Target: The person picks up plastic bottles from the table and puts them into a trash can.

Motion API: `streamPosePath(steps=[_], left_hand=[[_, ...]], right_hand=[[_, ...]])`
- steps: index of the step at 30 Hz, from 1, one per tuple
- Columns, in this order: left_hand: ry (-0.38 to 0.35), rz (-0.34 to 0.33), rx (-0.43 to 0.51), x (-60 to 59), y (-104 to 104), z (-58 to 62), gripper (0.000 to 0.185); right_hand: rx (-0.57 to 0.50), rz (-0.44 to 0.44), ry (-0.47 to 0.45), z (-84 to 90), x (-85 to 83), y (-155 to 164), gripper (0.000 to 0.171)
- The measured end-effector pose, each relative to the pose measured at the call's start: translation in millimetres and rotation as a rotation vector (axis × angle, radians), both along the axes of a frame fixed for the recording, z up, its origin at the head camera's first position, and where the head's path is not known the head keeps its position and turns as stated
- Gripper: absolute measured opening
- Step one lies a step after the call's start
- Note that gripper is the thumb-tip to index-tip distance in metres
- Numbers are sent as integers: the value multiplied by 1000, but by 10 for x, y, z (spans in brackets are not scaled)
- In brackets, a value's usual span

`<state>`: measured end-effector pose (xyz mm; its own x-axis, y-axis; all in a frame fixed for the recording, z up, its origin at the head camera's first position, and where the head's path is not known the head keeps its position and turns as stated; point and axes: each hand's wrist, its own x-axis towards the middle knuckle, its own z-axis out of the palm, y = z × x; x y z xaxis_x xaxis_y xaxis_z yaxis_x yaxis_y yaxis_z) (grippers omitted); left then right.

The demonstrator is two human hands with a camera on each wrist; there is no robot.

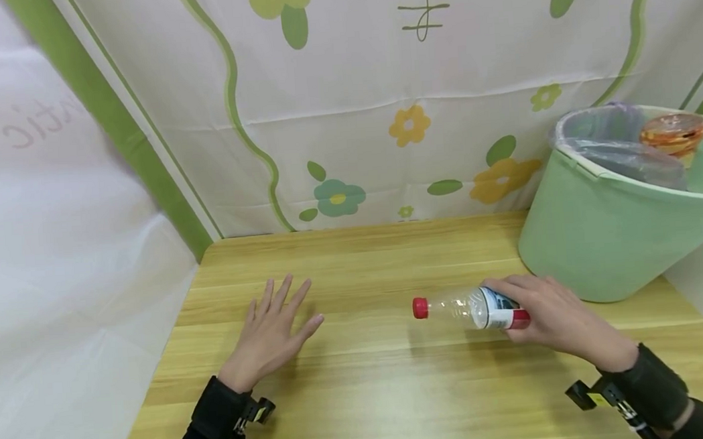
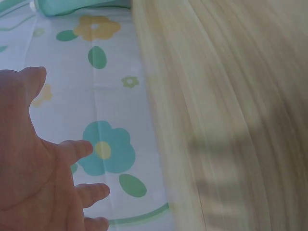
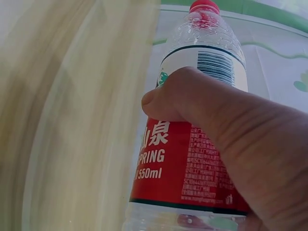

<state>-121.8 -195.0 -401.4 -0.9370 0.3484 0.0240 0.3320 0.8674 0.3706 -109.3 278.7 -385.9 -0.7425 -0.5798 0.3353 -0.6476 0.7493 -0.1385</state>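
Observation:
My right hand (image 1: 547, 315) grips a clear plastic water bottle (image 1: 466, 308) around its label. Held on its side above the wooden table, the bottle points its red cap (image 1: 420, 308) to the left. In the right wrist view the thumb (image 3: 192, 96) lies across the red and white label (image 3: 192, 163), which reads 550ml. My left hand (image 1: 268, 339) holds nothing; its fingers are spread over the left part of the table. The left wrist view shows the same hand (image 2: 43, 163) with its palm side and fingertips.
A pale green bin (image 1: 618, 230) stands at the table's right back, lined with a clear bag (image 1: 625, 156) and holding an orange patterned container (image 1: 672, 134). A flowered white curtain (image 1: 353, 145) runs along the back edge of the wooden table (image 1: 362, 393). White cloth (image 1: 77, 276) hangs at left.

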Motion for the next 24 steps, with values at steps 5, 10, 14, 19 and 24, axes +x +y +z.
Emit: streamPosePath(steps=[5, 10, 14, 19, 24], left_hand=[[-1, 16, -10, -6, -12, 10, 78], [-1, 23, -14, -10, -20, 17, 78], [-1, 22, -17, -14, -35, 14, 78], [6, 26, -15, -9, -56, 13, 78], [6, 31, -17, 0, -68, 13, 79]], right_hand=[[18, -12, -32, -33, 25, -18, 77], [22, -13, -35, -51, 30, -25, 77], [23, -3, -25, -51, 29, -35, 76], [23, 14, -15, 7, 21, -23, 78], [21, 33, 21, 145, -16, 45, 76]])
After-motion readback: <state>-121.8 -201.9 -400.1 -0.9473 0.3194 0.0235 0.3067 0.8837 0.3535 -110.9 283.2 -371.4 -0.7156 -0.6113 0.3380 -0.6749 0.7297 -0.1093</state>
